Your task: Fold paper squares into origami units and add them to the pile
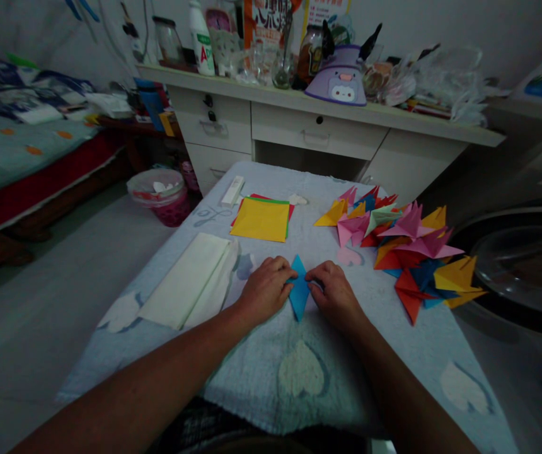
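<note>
My left hand (271,284) and right hand (336,291) pinched opposite edges of the blue paper (299,293), seemingly to steady it, with flat sheets (261,221) beyond my fingertips (292,273) and paper birds (410,222) to their right, perhaps to leave working room.

The long, bare left forearm (176,359) slants in from the near left toward the far right, ending in the bare left hand (266,287), its fingers (284,273) curled and its thumb and index tips pinched close together. From the near right, the long, bare right forearm (396,378) angles far and left, its bare right hand (340,295) in a similar pinch, facing the left one across a narrow gap.
</note>
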`<state>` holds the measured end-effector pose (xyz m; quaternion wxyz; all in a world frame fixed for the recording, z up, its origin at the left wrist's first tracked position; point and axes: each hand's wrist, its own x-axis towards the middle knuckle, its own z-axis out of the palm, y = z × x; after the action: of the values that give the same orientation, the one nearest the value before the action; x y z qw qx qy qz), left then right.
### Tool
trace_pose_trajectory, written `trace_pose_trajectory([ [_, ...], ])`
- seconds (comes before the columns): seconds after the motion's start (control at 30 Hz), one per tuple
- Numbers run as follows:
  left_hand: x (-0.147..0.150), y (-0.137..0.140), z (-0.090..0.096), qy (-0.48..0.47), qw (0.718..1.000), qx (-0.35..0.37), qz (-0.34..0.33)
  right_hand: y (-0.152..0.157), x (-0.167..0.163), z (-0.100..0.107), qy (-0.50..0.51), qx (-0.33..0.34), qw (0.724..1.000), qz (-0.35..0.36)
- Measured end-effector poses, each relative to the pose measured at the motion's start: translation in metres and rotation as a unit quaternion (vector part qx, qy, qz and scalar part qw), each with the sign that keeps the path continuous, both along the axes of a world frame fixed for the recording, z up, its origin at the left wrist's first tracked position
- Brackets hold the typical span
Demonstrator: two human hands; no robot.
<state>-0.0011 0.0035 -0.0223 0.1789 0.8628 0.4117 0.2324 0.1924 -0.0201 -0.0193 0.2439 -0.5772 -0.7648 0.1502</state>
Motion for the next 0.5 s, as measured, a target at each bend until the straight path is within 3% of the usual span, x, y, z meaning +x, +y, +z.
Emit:
trace_pose_trajectory([
  [0.5, -0.0017, -0.0001, 0.0078, 0.018, 1.0, -0.019, -0.017, -0.0015, 0.0075, 0.0078, 0.028, -0.059, 0.996, 0.053],
])
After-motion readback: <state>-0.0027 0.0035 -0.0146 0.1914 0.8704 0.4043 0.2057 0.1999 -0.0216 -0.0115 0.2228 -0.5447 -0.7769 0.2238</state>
